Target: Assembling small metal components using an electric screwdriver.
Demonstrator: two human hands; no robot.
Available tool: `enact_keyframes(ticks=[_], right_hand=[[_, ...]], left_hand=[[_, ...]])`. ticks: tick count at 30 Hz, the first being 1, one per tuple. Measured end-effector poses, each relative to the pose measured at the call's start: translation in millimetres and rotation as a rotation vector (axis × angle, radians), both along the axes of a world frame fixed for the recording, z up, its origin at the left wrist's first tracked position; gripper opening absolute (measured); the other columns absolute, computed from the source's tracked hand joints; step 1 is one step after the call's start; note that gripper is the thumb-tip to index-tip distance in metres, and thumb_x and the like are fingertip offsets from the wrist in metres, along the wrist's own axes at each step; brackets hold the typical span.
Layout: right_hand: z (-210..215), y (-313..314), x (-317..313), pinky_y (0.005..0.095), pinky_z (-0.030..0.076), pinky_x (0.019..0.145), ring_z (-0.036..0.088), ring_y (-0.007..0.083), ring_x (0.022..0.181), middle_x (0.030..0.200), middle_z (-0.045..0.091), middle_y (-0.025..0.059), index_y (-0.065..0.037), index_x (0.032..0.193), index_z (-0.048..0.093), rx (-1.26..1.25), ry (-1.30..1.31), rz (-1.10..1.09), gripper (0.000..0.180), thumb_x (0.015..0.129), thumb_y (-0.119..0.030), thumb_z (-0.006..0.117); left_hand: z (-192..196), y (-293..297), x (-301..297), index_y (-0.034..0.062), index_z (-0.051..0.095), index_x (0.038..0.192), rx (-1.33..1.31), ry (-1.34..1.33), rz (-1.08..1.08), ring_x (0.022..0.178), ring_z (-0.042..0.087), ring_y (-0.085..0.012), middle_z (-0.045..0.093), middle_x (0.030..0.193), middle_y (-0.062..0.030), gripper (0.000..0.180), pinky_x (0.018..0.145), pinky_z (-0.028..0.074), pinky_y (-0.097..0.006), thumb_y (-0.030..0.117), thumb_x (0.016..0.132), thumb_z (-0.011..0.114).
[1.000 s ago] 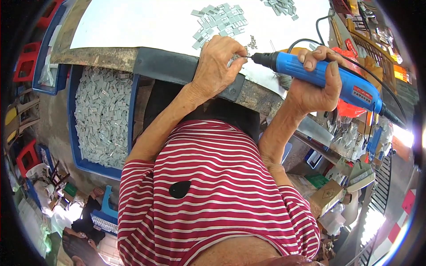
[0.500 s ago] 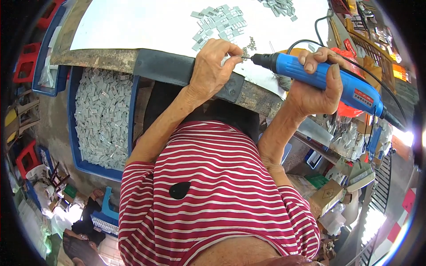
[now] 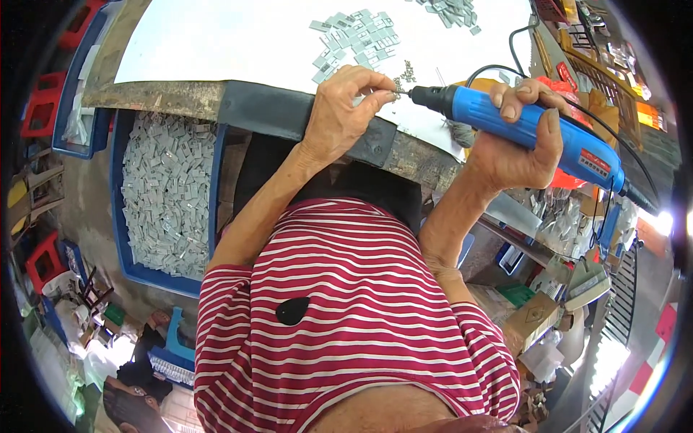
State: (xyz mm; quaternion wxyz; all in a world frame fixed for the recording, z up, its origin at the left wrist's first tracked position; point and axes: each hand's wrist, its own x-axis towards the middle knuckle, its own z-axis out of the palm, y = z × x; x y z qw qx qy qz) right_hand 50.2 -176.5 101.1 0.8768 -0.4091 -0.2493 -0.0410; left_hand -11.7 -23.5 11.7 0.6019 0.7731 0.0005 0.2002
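Note:
My right hand point(image 3: 521, 148) grips a blue electric screwdriver point(image 3: 530, 130) with a black nose, held level, its tip pointing left. My left hand point(image 3: 343, 108) pinches a small metal part point(image 3: 396, 86) at the front edge of the white-topped bench point(image 3: 216, 50), right at the driver's tip. A loose heap of grey flat pieces point(image 3: 354, 40) lies on the bench just beyond my left hand, and a few small screws point(image 3: 408, 72) lie beside it.
A blue bin point(image 3: 123, 245) full of the same grey pieces stands under the bench at the left. Another pile of grey pieces point(image 3: 451, 9) sits further back. The driver's black cord point(image 3: 516, 43) loops over the bench. Boxes and shelves of parts crowd the right side.
My left hand has shifted slightly at the bench edge; the driver stays against the part. Little else differs.

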Motion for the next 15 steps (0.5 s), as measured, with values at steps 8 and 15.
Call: enact_keyframes(ticks=[8,15], right_hand=[[12.9,0.8,0.3,0.0334,0.037,0.065,0.049,0.0176,0.061,0.084,0.053,0.0145,-0.004,0.096,0.055,0.016,-0.045,0.015,0.023,0.076,-0.014,0.053],[14.1,26.1,2.2,0.0387,0.041,0.064,0.05,0.0187,0.061,0.081,0.053,0.0161,0.002,0.096,0.052,-0.013,0.059,-0.02,0.021,0.08,-0.01,0.046]], left_hand=[[15.8,-0.5,-4.5,-0.0011,0.064,0.089,-0.567,0.119,-0.052,0.069,0.055,-0.0084,0.062,0.077,-0.005,0.015,0.062,0.044,-0.022,0.01,0.08,0.062],[10.1,10.2,-12.8,-0.0057,0.061,0.092,-1.089,0.219,-0.068,0.067,0.051,-0.0093,0.06,0.076,-0.0066,0.017,0.06,0.038,-0.02,0.007,0.081,0.06]])
